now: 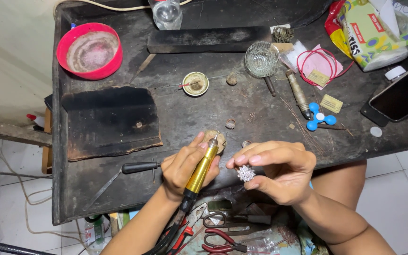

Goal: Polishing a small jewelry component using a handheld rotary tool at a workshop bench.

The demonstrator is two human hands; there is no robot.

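My left hand [185, 165] grips a gold-coloured rotary handpiece [201, 171] like a pen, its thin bit pointing up over a small rounded wooden block [221, 140]. A black cable runs down from the tool's rear end. My right hand [279, 167] pinches a small silver cluster ornament set with clear stones [246, 173] between thumb and fingers, just right of the tool. Both hands hover at the near edge of a dark, worn workbench [185, 108].
On the bench lie a red bowl [89, 50], a black slab [109, 118], a small brass dish [195, 83], a glass cup [262, 58], a blue spinner [319, 116], a ring [231, 123], a phone [402, 94] and a tissue pack [378, 28]. Scissors and pliers [218, 231] sit in a tray below.
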